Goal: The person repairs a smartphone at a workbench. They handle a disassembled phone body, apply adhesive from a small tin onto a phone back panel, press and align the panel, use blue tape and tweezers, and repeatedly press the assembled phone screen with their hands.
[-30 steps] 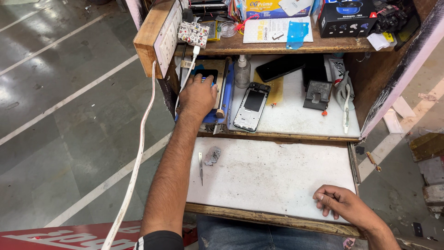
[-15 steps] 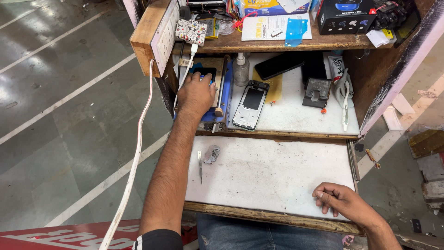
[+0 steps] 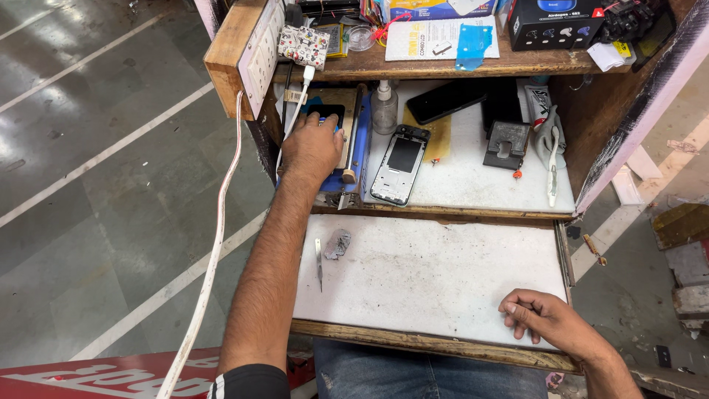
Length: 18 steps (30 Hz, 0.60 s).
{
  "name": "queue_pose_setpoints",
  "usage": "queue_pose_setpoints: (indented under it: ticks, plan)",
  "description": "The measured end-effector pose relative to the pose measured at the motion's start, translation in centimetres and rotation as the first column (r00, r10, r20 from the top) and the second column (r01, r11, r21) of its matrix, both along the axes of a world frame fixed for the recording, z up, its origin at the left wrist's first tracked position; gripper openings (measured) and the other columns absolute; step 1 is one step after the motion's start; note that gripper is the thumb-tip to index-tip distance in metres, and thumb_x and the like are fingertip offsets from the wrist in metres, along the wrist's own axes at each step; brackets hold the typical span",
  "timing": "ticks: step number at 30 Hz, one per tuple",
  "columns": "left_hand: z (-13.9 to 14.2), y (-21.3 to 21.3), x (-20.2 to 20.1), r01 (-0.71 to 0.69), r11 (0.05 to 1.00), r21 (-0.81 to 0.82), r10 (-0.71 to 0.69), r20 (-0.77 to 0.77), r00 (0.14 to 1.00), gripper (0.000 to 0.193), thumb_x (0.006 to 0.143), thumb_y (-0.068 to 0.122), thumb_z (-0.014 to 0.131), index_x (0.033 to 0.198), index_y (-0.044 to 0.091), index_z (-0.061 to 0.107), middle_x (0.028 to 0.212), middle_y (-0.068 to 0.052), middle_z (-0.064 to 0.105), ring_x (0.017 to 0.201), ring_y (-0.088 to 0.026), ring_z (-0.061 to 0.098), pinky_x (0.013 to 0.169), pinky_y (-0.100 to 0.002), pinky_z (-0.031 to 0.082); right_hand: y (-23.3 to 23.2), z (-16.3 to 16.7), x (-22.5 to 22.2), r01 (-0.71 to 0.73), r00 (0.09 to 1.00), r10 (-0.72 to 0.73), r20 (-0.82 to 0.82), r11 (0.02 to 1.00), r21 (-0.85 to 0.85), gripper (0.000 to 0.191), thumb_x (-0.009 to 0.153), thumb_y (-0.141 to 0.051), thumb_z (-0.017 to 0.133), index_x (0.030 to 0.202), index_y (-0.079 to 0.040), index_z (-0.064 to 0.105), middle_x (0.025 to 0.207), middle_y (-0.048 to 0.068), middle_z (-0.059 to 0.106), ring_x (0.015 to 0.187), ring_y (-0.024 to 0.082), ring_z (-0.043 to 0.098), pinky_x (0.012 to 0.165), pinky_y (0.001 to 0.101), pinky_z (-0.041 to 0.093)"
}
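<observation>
Left hand (image 3: pixel 312 148) lies flat, fingers spread loosely on the blue heating machine (image 3: pixel 341 140) in the upper middle of the frame, touching a dark phone (image 3: pixel 325 113) there. Right hand (image 3: pixel 543 318) rests lower right, fingers curled and gripping nothing, on the white board (image 3: pixel 436 273). An opened phone frame (image 3: pixel 400 164) lies just beside the machine.

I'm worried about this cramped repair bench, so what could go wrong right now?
The left hand reaches over the blue machine beside the opened phone; a careless pull back might knock it. The tweezers lie close to that forearm and could be swept off the white board.
</observation>
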<state>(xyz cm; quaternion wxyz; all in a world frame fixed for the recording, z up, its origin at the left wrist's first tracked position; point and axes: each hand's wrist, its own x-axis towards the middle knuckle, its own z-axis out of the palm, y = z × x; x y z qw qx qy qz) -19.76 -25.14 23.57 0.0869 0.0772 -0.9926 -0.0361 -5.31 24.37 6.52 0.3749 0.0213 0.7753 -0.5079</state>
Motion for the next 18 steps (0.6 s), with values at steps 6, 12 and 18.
queue_pose_setpoints:
  ticks: [6, 12, 18]
  plan:
    - [0.3, 0.19, 0.2, -0.024, 1.0, -0.013, 0.025, 0.074, 0.997, 0.045, 0.105, 0.043, 0.049, 0.145, 0.023, 0.054, 0.148, -0.013, 0.051, 0.139, -0.032, 0.047, 0.102, -0.049, 0.052, -0.12, 0.0, 0.37, 0.014, 1.0, -0.014, -0.004, 1.0, 0.008, 0.032, 0.098, -0.033, 0.06, 0.108, -0.005, 0.073, 0.082, 0.011, 0.077, 0.071, 0.016, 0.07, 0.052, 0.0292, 0.051]
    - [0.6, 0.32, 0.46, -0.007, 1.0, -0.006, 0.008, 0.049, 0.999, 0.045, 0.104, 0.042, 0.05, 0.145, 0.023, 0.054, 0.149, -0.014, 0.05, 0.14, -0.031, 0.046, 0.102, -0.049, 0.052, -0.04, -0.06, 0.51, 0.019, 1.0, -0.018, -0.016, 1.0, 0.015, 0.031, 0.098, -0.032, 0.062, 0.109, -0.005, 0.073, 0.083, 0.011, 0.078, 0.07, 0.017, 0.071, 0.051, 0.0295, 0.051]
    - [0.44, 0.74, 0.64, -0.002, 1.0, -0.002, 0.002, 0.028, 1.0, 0.044, 0.106, 0.041, 0.053, 0.145, 0.021, 0.056, 0.142, -0.026, 0.052, 0.137, -0.04, 0.05, 0.097, -0.049, 0.057, -0.04, 0.1, 0.65, 0.012, 1.0, -0.012, -0.027, 1.0, 0.005, 0.029, 0.098, -0.03, 0.062, 0.109, -0.005, 0.072, 0.084, 0.01, 0.079, 0.07, 0.016, 0.071, 0.052, 0.0292, 0.052]
